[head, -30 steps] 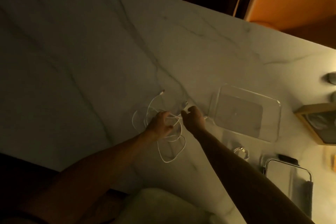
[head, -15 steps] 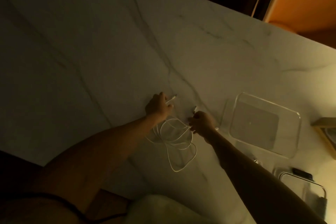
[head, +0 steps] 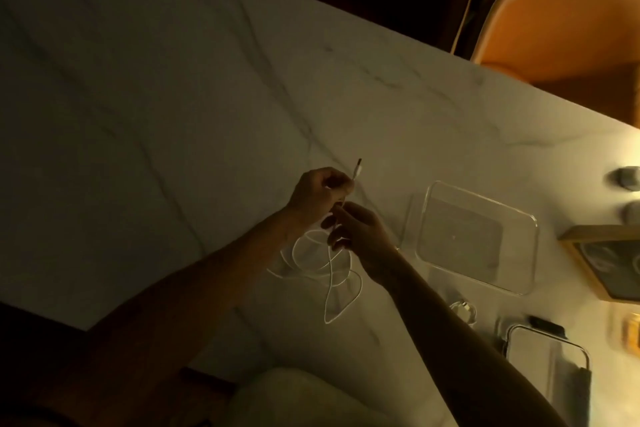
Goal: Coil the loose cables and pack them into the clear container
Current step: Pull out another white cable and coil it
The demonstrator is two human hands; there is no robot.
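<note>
Lying in loose loops on the marble desk (head: 173,114), a thin white cable (head: 332,282), partly lifted at one end. Gripped near that end by the left hand (head: 320,192), fingers curled round it, with the plug (head: 357,168) sticking up and out past the knuckles. Touching the left hand from just below, the right hand (head: 362,236), fingers bent round the same cable a little lower down and holding it. Hanging down from both hands, the rest of the cable, spread in a few rings on the desk between the two forearms, with one long loop reaching toward the near edge.

Sitting flat on the desk just to the right of the hands, the clear container (head: 479,236), open on top, with nothing seen inside. Not touching the cable or the hands.

Near the container's close corner, a small coiled white cable (head: 462,310), partly hidden by the right forearm. Further right and closer, a second clear box with a metal frame (head: 547,357). At the right edge, a tray with a wooden rim (head: 602,260), too dark to tell what is in it. Beyond the far edge of the desk, two orange chairs (head: 561,21).
</note>
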